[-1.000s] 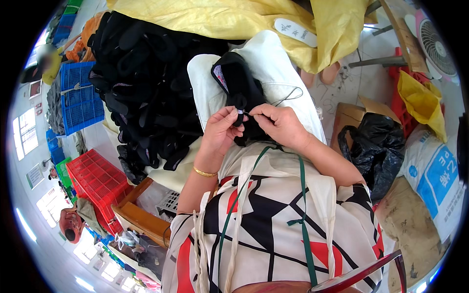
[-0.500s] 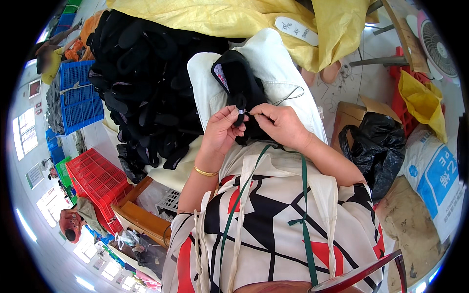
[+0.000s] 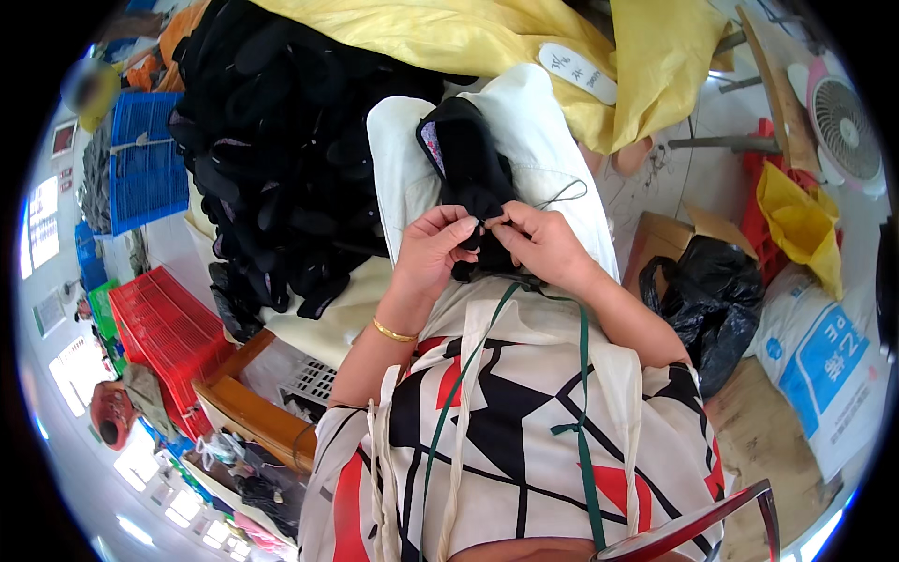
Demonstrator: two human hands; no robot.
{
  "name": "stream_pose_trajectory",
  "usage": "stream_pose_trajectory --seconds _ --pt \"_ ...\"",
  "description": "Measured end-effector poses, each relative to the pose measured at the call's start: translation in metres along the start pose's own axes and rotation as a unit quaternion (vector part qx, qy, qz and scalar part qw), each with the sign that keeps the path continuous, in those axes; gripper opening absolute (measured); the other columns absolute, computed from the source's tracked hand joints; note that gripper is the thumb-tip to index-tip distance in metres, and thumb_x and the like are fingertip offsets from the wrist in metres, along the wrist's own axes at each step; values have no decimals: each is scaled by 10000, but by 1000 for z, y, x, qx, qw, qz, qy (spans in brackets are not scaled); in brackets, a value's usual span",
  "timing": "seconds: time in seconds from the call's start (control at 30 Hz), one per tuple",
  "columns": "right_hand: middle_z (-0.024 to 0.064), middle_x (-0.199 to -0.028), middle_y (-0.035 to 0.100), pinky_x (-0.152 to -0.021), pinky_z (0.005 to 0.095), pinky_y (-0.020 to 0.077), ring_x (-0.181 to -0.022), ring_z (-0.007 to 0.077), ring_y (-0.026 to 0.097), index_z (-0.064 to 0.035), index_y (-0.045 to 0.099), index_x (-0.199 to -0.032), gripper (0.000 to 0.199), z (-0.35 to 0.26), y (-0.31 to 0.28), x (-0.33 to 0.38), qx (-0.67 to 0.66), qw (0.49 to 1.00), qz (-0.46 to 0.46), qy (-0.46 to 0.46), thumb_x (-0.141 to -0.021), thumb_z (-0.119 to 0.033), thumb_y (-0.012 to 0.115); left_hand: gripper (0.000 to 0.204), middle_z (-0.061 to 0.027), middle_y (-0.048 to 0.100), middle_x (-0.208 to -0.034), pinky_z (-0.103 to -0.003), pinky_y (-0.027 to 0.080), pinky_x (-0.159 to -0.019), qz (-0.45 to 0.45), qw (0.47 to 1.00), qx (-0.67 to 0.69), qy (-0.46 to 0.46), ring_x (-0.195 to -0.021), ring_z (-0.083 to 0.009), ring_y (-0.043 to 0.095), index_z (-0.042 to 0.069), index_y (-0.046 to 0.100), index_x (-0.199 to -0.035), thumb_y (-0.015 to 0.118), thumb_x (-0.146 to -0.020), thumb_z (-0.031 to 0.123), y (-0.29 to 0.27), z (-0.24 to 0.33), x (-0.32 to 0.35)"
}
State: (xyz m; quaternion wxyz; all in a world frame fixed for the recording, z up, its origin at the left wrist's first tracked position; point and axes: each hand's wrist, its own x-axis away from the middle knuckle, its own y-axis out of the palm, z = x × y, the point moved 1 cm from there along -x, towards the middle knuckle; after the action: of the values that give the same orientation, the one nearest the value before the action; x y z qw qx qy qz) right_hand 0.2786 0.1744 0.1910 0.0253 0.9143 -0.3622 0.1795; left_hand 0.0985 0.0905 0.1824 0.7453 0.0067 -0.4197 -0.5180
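Observation:
A black cloth shoe point(image 3: 468, 155) with a flowered lining lies on my lap over a white cloth apron point(image 3: 524, 103). My left hand point(image 3: 433, 245) is closed, pinching the near end of the shoe, where a narrow black strap hangs by the fingers. Close against it, my right hand point(image 3: 541, 245) is closed too, thumb and forefinger pressed together at the same spot. What the right fingertips hold is too small to make out. A thin dark thread point(image 3: 567, 190) loops out above the right hand.
Many black shoes point(image 3: 281, 140) are heaped at my left. Yellow sheeting point(image 3: 449, 42) with a white insole point(image 3: 577, 73) on it lies beyond. On the right are a black plastic bag point(image 3: 707, 295), a carton point(image 3: 660, 245) and a fan point(image 3: 843, 117). Red crates point(image 3: 169, 332) stand left.
My right hand has come in against the left, so the fingertips nearly touch. The pale patch on the strap is now hidden. The view has shifted slightly.

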Motion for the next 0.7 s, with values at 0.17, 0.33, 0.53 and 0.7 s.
stream_pose_trajectory --seconds 0.17,0.33,0.53,0.7 --pt "-14 -690 584 -516 214 425 -584 35 526 -50 633 -1015 103 -2 -2 -2 -96 989 -45 102 -992 -140 588 183 -21 674 -876 -217 545 -595 23 999 -48 7 -717 -88 632 35 664 -1007 754 -872 119 9 2 6" --pt "-24 -691 579 -517 196 430 -584 30 525 -67 627 -1026 98 -5 0 -3 -120 981 -49 145 -1001 -155 592 172 -12 668 -869 -223 534 -592 15 997 -77 10 -716 -78 618 33 669 -990 756 -862 110 8 4 6" --pt "-25 -709 596 -539 188 454 -602 31 548 -69 620 -1009 85 3 3 -5 -118 982 -41 144 -1003 -146 588 200 -22 664 -858 -218 508 -579 -3 995 -101 8 -682 -80 599 9 674 -979 778 -840 109 8 4 7" --pt "-22 -726 597 -548 189 456 -601 31 544 -72 607 -1016 69 4 1 -7 -114 984 -36 135 -1002 -135 582 192 -23 662 -834 -211 500 -581 -8 996 -91 10 -646 -80 587 8 679 -966 781 -838 107 11 5 4"
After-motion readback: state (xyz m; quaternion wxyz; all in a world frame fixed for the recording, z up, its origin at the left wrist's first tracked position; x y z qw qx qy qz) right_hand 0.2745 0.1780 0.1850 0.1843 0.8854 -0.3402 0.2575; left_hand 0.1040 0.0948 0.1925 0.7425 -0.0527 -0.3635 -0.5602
